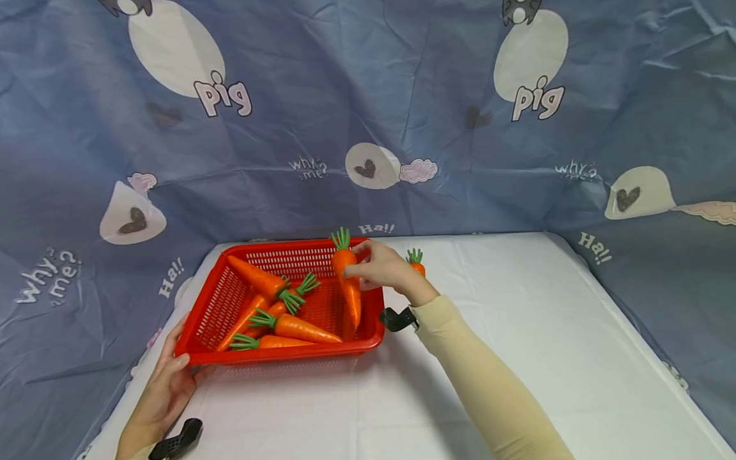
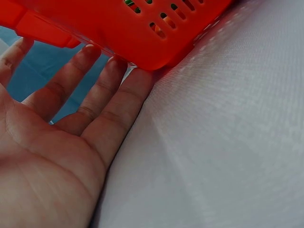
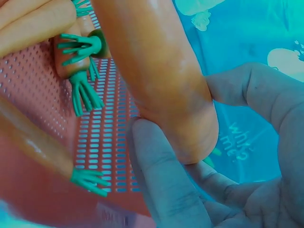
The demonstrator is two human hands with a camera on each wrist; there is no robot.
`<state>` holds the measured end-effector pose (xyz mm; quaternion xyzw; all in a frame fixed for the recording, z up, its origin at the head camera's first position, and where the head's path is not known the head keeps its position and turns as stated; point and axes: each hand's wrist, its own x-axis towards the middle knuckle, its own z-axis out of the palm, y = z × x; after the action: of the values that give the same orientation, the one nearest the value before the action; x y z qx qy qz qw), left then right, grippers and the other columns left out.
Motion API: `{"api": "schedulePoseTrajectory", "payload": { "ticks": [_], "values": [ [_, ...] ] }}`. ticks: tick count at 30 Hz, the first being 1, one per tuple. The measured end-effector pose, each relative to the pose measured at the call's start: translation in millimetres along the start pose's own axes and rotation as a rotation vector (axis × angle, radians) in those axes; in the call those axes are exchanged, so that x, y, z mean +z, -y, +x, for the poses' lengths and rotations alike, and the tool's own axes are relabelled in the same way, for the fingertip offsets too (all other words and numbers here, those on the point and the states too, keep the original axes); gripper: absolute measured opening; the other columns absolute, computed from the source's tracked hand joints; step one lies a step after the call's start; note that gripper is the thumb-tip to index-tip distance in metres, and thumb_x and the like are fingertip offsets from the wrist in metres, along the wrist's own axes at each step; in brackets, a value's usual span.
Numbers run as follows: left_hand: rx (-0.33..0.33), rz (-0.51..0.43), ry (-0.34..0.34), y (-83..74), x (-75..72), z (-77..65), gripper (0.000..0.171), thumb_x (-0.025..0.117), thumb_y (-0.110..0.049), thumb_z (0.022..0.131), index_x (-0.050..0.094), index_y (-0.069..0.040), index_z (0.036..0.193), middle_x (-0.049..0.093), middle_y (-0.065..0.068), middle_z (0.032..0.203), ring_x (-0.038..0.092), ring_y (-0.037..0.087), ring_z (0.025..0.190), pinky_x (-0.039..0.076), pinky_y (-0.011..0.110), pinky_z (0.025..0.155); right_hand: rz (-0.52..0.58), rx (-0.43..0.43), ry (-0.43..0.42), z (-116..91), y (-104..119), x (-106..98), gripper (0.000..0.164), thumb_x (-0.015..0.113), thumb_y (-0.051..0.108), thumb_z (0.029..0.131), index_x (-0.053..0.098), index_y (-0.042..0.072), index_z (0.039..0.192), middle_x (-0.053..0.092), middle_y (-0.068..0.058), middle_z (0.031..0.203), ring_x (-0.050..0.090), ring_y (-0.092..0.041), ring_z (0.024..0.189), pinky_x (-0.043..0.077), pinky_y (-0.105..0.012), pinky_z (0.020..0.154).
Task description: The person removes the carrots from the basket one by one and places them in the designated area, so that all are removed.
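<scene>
My right hand (image 1: pixel 386 267) pinches an orange carrot (image 1: pixel 351 295) with a green top between thumb and fingers. The carrot hangs upright, leaves up, over the right end of a red plastic basket (image 1: pixel 299 352). In the right wrist view, fingers press the thick end of this carrot (image 3: pixel 156 71) from both sides. My left hand (image 1: pixel 172 386) is at the basket's front left corner. In the left wrist view, its fairly straight fingers (image 2: pixel 116 114) touch the basket's lower edge (image 2: pixel 114 33). Several other carrots (image 1: pixel 299 328) lie in the basket, mostly toward its left and front.
Another carrot (image 1: pixel 419 268) shows behind my right wrist, mostly hidden, outside the basket on the white-covered table (image 1: pixel 517 332). A blue printed cloth (image 1: pixel 374 96) hangs behind the table. Black straps with small devices (image 1: pixel 398 319) sit on both wrists.
</scene>
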<state>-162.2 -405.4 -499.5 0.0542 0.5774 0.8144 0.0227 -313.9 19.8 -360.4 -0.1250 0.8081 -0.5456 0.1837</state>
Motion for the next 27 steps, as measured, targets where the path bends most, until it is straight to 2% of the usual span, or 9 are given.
{"api": "schedulePoseTrajectory", "payload": {
  "ticks": [5, 9, 15, 22, 27],
  "values": [
    [0.006, 0.000, -0.012, 1.4, 0.0, -0.6, 0.065, 0.035, -0.012, 0.109, 0.023, -0.040, 0.167, 0.051, -0.020, 0.153, 0.064, 0.006, 0.126, 0.060, 0.027, 0.099, 0.040, 0.013, 0.001, -2.9, -1.0, -7.7, 0.063, 0.079, 0.020, 0.088, 0.054, 0.002, 0.142, 0.060, -0.006, 0.092, 0.060, -0.013, 0.068, 0.064, -0.026, 0.070],
    [-0.018, 0.008, -0.021, 0.3, 1.8, -1.0, 0.066, 0.037, -0.014, 0.109, 0.021, -0.041, 0.168, 0.051, -0.021, 0.152, 0.064, 0.006, 0.125, 0.059, 0.027, 0.099, 0.055, 0.027, -0.003, -5.4, -2.7, -14.1, 0.061, 0.079, 0.019, 0.089, 0.054, 0.003, 0.142, 0.057, -0.006, 0.095, 0.060, -0.014, 0.070, 0.064, -0.026, 0.070],
    [-0.009, 0.008, 0.002, -1.4, 3.3, -0.1, 0.066, 0.034, -0.014, 0.110, 0.020, -0.040, 0.169, 0.051, -0.019, 0.153, 0.064, 0.006, 0.125, 0.059, 0.028, 0.099, 0.043, 0.023, -0.038, -6.9, -6.4, -23.3, 0.059, 0.079, 0.020, 0.088, 0.055, 0.006, 0.140, 0.058, -0.010, 0.101, 0.063, -0.015, 0.070, 0.065, -0.027, 0.070],
    [-0.009, 0.011, -0.001, -2.4, 4.2, -0.3, 0.066, 0.034, -0.015, 0.110, 0.019, -0.040, 0.169, 0.044, -0.023, 0.157, 0.060, 0.001, 0.132, 0.058, 0.026, 0.102, 0.041, 0.021, -0.058, -10.8, -9.8, -33.8, 0.063, 0.079, 0.021, 0.090, 0.053, 0.005, 0.144, 0.061, -0.012, 0.104, 0.071, -0.021, 0.077, 0.067, -0.039, 0.082],
    [-0.002, -0.007, 0.006, -1.7, 3.2, -0.7, 0.066, 0.033, -0.013, 0.110, 0.022, -0.040, 0.169, 0.047, -0.022, 0.156, 0.061, 0.003, 0.132, 0.058, 0.027, 0.102, 0.058, 0.027, -0.068, -13.8, -15.2, -44.5, 0.063, 0.079, 0.020, 0.092, 0.051, 0.003, 0.145, 0.059, -0.013, 0.105, 0.072, -0.022, 0.081, 0.066, -0.043, 0.087]
  ]
}}
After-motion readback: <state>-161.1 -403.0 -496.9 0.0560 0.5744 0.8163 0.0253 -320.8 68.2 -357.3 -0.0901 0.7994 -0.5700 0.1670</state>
